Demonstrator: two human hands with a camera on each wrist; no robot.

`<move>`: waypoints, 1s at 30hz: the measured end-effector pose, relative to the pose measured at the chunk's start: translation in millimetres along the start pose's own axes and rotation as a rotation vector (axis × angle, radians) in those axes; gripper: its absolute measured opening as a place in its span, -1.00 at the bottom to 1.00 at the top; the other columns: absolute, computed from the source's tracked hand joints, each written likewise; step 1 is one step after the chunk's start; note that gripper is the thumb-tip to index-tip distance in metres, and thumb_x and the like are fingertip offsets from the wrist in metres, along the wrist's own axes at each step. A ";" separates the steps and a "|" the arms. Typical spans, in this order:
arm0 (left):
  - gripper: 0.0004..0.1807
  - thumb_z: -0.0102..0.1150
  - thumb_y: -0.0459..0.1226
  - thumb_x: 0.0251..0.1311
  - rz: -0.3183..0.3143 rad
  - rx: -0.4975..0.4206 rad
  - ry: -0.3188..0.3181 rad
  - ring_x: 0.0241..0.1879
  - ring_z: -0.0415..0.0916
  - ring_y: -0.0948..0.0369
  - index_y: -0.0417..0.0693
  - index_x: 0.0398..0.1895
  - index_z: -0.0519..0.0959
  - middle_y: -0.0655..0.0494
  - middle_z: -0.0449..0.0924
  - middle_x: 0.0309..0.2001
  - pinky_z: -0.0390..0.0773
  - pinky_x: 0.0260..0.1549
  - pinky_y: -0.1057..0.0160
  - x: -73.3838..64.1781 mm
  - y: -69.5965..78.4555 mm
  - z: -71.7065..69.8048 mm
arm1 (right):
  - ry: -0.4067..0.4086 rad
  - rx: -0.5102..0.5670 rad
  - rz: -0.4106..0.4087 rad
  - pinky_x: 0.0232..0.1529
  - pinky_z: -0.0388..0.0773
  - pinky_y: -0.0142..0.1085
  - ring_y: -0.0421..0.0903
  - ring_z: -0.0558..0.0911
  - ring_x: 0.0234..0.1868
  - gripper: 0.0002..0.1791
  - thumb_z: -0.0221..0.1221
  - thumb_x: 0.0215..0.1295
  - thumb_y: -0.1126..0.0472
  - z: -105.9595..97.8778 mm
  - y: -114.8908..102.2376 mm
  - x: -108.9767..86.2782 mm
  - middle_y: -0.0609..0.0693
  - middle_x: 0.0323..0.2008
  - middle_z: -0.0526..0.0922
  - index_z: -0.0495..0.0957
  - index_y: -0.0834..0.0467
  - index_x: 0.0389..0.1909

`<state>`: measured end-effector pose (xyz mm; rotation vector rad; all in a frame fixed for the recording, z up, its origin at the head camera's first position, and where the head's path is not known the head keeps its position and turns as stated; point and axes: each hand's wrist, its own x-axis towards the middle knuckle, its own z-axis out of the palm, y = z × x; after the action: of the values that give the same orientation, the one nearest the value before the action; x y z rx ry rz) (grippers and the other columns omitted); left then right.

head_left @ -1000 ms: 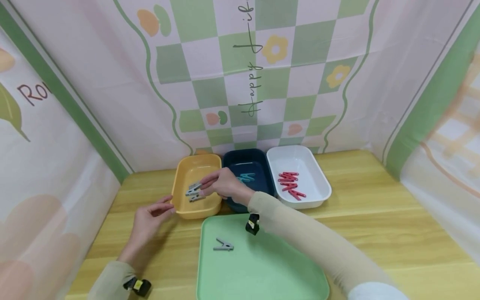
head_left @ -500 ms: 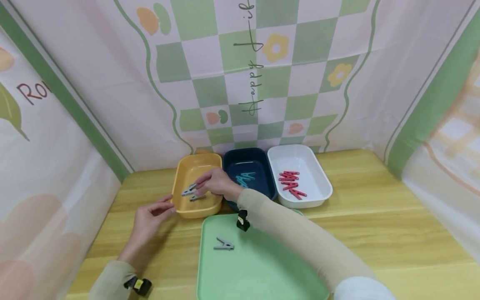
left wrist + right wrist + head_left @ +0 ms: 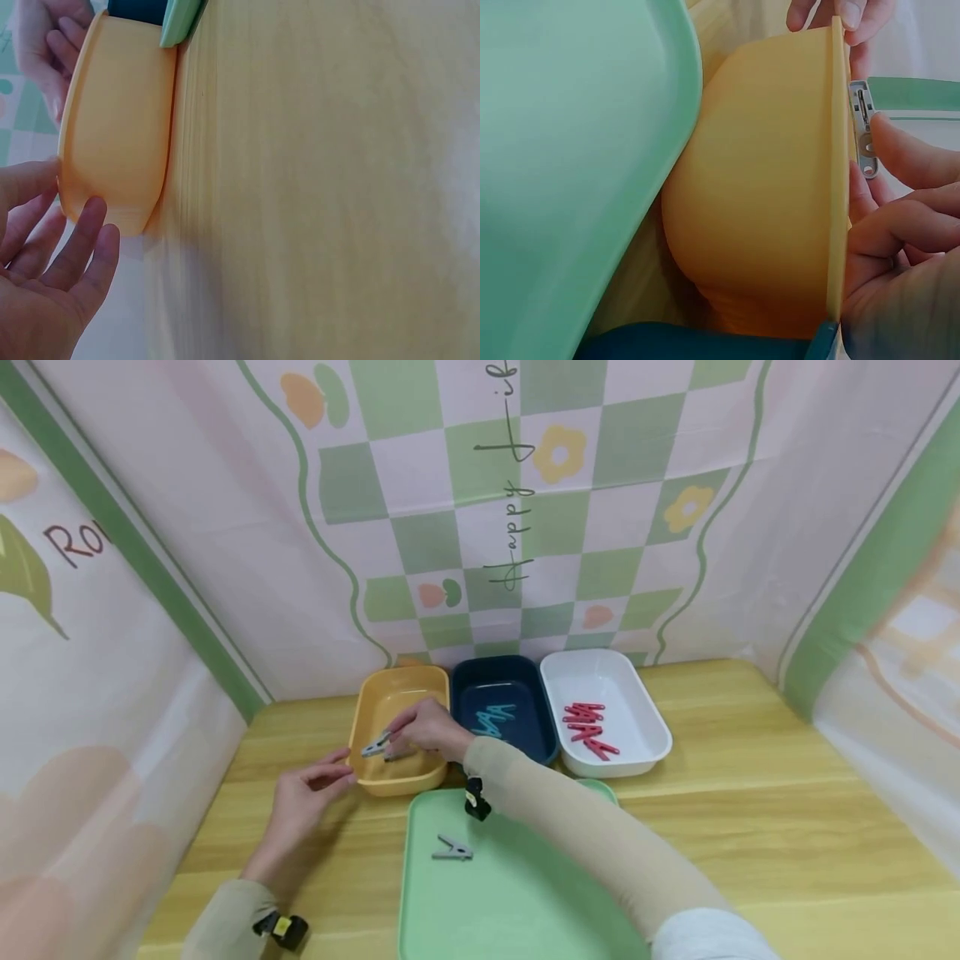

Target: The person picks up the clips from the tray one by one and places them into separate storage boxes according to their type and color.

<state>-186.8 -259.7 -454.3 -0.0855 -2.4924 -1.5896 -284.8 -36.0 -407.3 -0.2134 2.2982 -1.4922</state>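
My right hand (image 3: 431,728) reaches into the yellow tray (image 3: 401,787) and pinches a grey clothespin (image 3: 863,127) between thumb and fingers. Part of another grey clothespin (image 3: 390,757) shows just under the fingertips. At the tray's near left corner, my left hand (image 3: 298,797) holds the rim with thumb and fingers; the left wrist view shows its fingers beside the outer wall. One more grey clothespin (image 3: 453,850) lies on the green tray (image 3: 517,893), in front of the yellow one.
Right of the yellow tray stands a navy tray (image 3: 546,714) with teal clothespins (image 3: 492,718), partly behind my right hand. Beside it is a white tray (image 3: 637,727) with several red clothespins (image 3: 587,727). A patterned cloth (image 3: 420,468) hangs behind the wooden table (image 3: 757,793).
My right hand has shifted slightly left and down within the yellow tray, among the grey clothespins, covering more of them. The left hand stays at the tray's corner.
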 end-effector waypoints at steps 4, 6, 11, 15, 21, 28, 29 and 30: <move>-0.81 0.48 -0.41 0.26 -0.016 -0.005 -0.003 -0.01 0.70 0.31 -0.35 -0.11 0.77 -0.10 0.67 0.22 0.68 -0.12 0.43 0.1 1.5 2.0 | 0.004 -0.044 0.016 -0.73 0.14 -0.38 -0.17 0.25 -0.73 -0.74 0.61 0.07 0.32 1.0 -0.3 2.3 -0.07 -0.44 0.75 0.83 0.10 -0.21; -0.81 0.48 -0.41 0.26 -0.021 -0.008 -0.001 -0.02 0.70 0.33 -0.34 -0.11 0.77 -0.08 0.68 0.21 0.69 -0.12 0.43 0.3 1.7 2.6 | -0.001 -0.055 0.023 -0.71 0.16 -0.38 -0.16 0.26 -0.72 -0.74 0.61 0.07 0.32 1.6 -1.0 3.3 -0.07 -0.43 0.75 0.82 0.10 -0.20; -0.81 0.48 -0.39 0.27 -0.008 -0.002 -0.006 -0.02 0.69 0.35 -0.34 -0.11 0.77 -0.09 0.68 0.22 0.68 -0.11 0.44 1.0 0.7 3.1 | -0.010 -0.075 0.039 -0.68 0.20 -0.34 -0.16 0.27 -0.71 -0.73 0.57 0.11 0.36 2.4 -1.9 5.2 -0.07 -0.41 0.77 0.83 0.13 -0.15; -0.81 0.48 -0.41 0.26 -0.007 -0.012 -0.009 -0.01 0.69 0.34 -0.34 -0.12 0.77 -0.09 0.68 0.21 0.69 -0.10 0.42 1.2 0.4 3.7 | 0.004 -0.101 0.040 -0.66 0.24 -0.33 -0.14 0.31 -0.67 -0.73 0.55 0.14 0.33 0.9 -0.7 5.3 -0.11 -0.39 0.76 0.84 0.14 -0.11; -0.82 0.48 -0.43 0.26 -0.009 -0.016 -0.004 0.00 0.71 0.26 -0.35 -0.12 0.77 -0.13 0.67 0.22 0.68 -0.11 0.43 0.1 1.9 3.8 | 0.032 -0.048 -0.058 -0.49 0.44 -0.38 -0.16 0.55 -0.41 -0.80 0.53 0.17 0.34 -5.4 -1.1 -8.2 -0.14 -0.34 0.78 0.83 0.18 -0.17; -0.80 0.49 -0.40 0.26 -0.030 -0.027 0.001 -0.06 0.71 0.31 -0.34 -0.11 0.77 -0.13 0.66 0.22 0.68 -0.12 0.45 -0.8 2.8 2.3 | -0.002 0.063 -0.203 -0.18 0.68 -0.32 -0.14 0.75 -0.26 -0.84 0.53 0.21 0.34 -13.0 -4.7 -36.1 -0.10 -0.36 0.81 0.81 0.21 -0.20; -0.80 0.49 -0.40 0.25 -0.035 -0.027 0.002 -0.06 0.71 0.32 -0.34 -0.10 0.77 -0.12 0.66 0.23 0.67 -0.12 0.45 -0.9 2.6 1.9 | -0.008 0.072 -0.211 -0.19 0.68 -0.31 -0.15 0.75 -0.26 -0.84 0.54 0.20 0.33 -14.0 -4.6 -40.2 -0.10 -0.36 0.81 0.81 0.19 -0.21; -0.79 0.49 -0.40 0.25 -0.040 -0.025 0.002 -0.06 0.71 0.33 -0.34 -0.10 0.77 -0.11 0.66 0.23 0.68 -0.11 0.45 -0.9 2.5 1.5 | -0.016 0.080 -0.219 -0.18 0.69 -0.31 -0.15 0.75 -0.26 -0.84 0.54 0.20 0.32 -15.1 -4.4 -44.5 -0.09 -0.35 0.81 0.80 0.19 -0.22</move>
<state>-185.7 -257.3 -452.8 -0.0385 -2.4883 -1.6360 -250.7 -10.4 -387.3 -0.4652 2.2567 -1.6771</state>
